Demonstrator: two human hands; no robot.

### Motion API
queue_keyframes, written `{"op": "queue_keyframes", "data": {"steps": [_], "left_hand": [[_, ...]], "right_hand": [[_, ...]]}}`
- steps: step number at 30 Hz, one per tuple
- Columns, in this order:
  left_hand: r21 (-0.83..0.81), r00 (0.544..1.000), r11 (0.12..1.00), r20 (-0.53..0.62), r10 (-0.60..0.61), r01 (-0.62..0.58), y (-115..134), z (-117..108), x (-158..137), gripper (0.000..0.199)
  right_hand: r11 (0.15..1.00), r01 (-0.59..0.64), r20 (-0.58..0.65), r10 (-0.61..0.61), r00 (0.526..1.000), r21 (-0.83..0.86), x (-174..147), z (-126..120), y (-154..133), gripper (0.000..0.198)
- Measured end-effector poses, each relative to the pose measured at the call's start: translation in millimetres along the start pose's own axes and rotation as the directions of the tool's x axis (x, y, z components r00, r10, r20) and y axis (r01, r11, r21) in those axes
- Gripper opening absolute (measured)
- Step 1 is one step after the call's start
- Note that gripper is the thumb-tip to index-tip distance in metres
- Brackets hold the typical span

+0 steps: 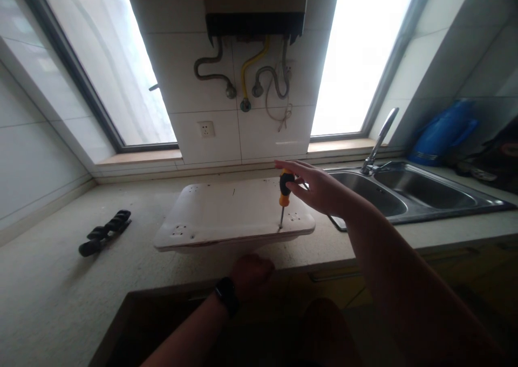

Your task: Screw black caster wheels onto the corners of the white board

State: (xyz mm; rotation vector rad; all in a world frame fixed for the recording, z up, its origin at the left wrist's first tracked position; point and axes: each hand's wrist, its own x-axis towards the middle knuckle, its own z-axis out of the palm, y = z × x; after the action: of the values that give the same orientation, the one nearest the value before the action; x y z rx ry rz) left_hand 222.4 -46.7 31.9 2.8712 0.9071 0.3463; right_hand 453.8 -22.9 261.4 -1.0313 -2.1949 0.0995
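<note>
My right hand (313, 186) is wrapped around the orange and black handle of a screwdriver (285, 191). The screwdriver stands nearly upright, its tip on the front right part of a white rounded board (234, 213). Small holes cluster near the board's corners, and the board rests raised above the countertop, its underside mostly hidden. Just below the board's front edge, in shadow by the counter edge, is my left hand (251, 275), its fingers curled. Whether anything is in them is hidden. A dark watch (226, 294) is on the left wrist.
A black lobed object (106, 232) lies on the pale countertop (52, 280) at left. To the right are a double steel sink (408, 216) with a tap (378, 143) and a blue jug-like container (443, 132). A water heater (254, 5) with pipes hangs on the wall.
</note>
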Motion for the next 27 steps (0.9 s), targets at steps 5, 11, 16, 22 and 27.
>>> {"op": "queue_keyframes", "data": {"steps": [5, 11, 16, 22, 27], "left_hand": [[0.186, 0.966, 0.965, -0.146, 0.211, -0.183, 10.7, -42.8, 7.2, 0.015], [0.371, 0.964, 0.928, -0.239, 0.120, -0.023, -8.8, -94.5, 39.2, 0.061], [0.340, 0.990, 0.938, -0.098, 0.102, -0.063, -32.5, -76.8, 52.2, 0.063], [0.331, 0.990, 0.942, -0.101, 0.100, -0.062, -33.5, -69.3, 51.7, 0.061], [0.307, 0.992, 0.950, -0.085, 0.093, -0.063, -32.2, -72.9, 51.6, 0.061]], "right_hand": [[0.998, 0.011, -0.069, -0.015, 0.997, -0.069, 0.0, 0.7, 0.1, 0.039], [0.982, -0.030, -0.167, -0.001, 0.986, -0.187, -0.8, 5.1, 2.6, 0.034], [0.998, 0.012, 0.006, -0.013, 1.000, 0.063, -8.1, -6.7, -0.3, 0.061], [0.999, -0.035, -0.088, 0.035, 0.996, -0.002, -9.0, -6.4, 6.8, 0.045], [0.998, -0.046, -0.139, 0.041, 0.989, -0.032, -8.3, -0.6, 9.6, 0.045]]}}
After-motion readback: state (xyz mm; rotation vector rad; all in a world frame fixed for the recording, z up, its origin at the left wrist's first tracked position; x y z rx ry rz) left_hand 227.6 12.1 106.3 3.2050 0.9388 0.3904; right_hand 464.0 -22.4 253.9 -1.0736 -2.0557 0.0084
